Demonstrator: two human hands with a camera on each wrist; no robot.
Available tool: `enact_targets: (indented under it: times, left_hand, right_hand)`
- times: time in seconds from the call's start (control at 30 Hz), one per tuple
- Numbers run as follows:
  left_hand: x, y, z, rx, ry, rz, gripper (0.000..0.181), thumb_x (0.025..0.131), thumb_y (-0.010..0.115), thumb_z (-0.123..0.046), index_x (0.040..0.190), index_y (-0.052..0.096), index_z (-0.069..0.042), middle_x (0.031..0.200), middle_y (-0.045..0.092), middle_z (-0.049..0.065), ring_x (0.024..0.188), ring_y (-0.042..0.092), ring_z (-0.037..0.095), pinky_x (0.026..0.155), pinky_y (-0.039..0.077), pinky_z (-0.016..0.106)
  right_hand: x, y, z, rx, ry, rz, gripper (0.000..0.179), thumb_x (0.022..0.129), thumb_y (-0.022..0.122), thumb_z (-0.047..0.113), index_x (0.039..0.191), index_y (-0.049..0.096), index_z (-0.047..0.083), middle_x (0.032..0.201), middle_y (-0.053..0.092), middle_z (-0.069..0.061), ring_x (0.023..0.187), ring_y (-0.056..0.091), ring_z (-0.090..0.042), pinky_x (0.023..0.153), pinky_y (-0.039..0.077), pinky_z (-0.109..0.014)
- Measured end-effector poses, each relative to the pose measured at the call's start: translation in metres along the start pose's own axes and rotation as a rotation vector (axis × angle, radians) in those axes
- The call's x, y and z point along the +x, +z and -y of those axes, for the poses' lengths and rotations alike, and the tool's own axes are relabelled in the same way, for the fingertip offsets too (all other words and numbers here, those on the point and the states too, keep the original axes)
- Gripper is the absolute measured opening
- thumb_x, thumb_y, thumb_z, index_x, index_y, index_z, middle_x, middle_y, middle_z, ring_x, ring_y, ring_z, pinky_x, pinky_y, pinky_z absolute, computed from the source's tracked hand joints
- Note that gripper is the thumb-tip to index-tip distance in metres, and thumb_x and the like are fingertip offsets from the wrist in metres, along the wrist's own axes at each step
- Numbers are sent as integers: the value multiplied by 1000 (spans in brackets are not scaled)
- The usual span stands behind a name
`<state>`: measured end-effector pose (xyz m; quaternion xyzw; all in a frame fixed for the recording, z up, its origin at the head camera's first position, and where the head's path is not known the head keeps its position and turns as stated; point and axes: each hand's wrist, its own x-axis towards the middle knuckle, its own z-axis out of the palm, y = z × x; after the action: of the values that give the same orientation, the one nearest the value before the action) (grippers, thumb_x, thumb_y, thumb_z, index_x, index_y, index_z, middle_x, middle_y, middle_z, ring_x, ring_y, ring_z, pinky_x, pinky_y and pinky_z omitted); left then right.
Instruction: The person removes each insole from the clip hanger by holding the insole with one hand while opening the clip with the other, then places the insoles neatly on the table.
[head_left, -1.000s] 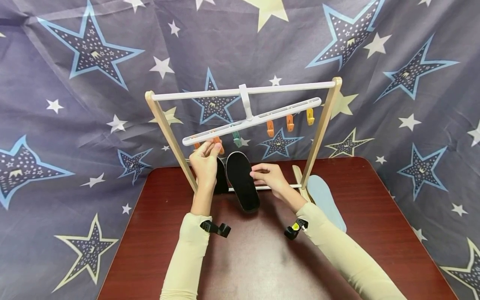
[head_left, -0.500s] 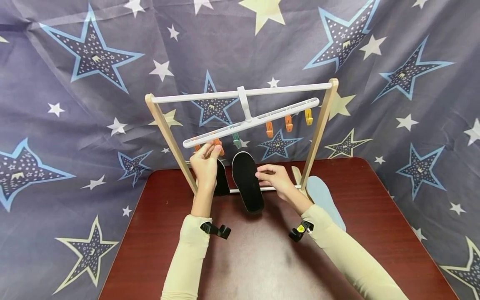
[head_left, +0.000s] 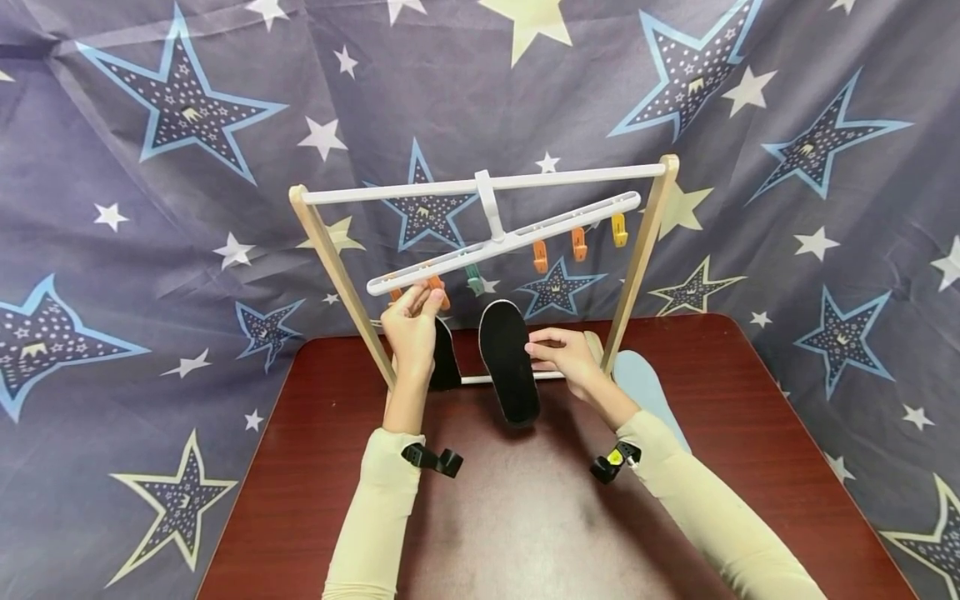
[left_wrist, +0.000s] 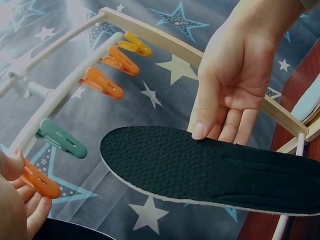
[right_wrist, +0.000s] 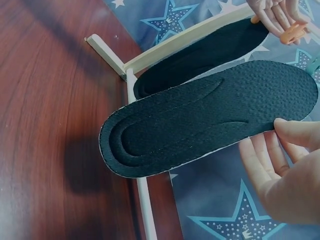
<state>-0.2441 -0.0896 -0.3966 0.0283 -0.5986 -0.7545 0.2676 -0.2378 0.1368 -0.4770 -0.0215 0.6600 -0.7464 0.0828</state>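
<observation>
My right hand pinches a black insole by its long right edge, thumb on the dark face and fingers behind. The insole hangs in the air, toe end up, below the white hanger. At the hanger's lower left end, my left hand pinches an orange clothespin between thumb and fingers. Behind that hand a second black insole hangs near the left post, its upper end partly covered. A green clothespin hangs just right of the pinched one.
The tilted hanger hooks over the white top rail of a wooden-sided rack. Two more orange clothespins and a yellow one hang at its right. A light blue insole lies on the red-brown table beside the right post.
My right hand has carried the black insole rightward, away from my left hand, and turned it a little more upright. My left hand stays at the orange clothespin.
</observation>
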Motion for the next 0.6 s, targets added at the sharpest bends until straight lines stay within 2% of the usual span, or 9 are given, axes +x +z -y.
enact_targets:
  times: [0.37, 0.6]
  left_hand:
    - [0, 0, 1, 79, -20, -22, 30, 87, 75, 6, 115, 69, 16, 113, 68, 36, 87, 69, 3, 81, 57, 11]
    - [1, 0, 0, 70, -23, -14, 30, 87, 75, 7, 115, 68, 17, 113, 67, 36, 87, 70, 3, 81, 57, 12]
  right_hand:
    - [-1, -17, 0, 7, -13, -23, 29, 93, 67, -5, 117, 60, -19, 83, 72, 4, 74, 72, -12, 71, 64, -29]
    - [-4, -32, 2, -3, -12, -28, 29, 94, 66, -5, 118, 59, -19, 83, 72, 5, 76, 73, -12, 73, 65, -30]
